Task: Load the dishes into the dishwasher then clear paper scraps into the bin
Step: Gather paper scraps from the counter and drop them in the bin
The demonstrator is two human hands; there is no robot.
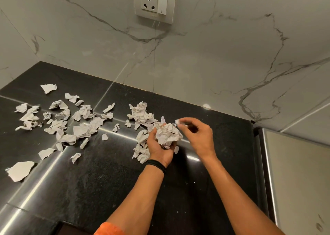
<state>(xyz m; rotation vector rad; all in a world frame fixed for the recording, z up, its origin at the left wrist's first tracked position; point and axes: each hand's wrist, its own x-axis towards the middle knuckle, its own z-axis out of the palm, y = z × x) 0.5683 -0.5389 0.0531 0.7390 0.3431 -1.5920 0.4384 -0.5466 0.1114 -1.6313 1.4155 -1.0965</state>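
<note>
Cupping a paper wad [168, 133] in my left hand [160, 150], fingers [151, 135] curled round it, I pinch a small scrap [177, 121] in my right hand [198, 135]. Other scraps [62, 122] litter the counter [107, 181], scribbles unreadable.

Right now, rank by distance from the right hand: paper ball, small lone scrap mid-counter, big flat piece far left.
1. paper ball, beside the right hand, in the left hand
2. small lone scrap, further left
3. big flat piece, far left
</note>
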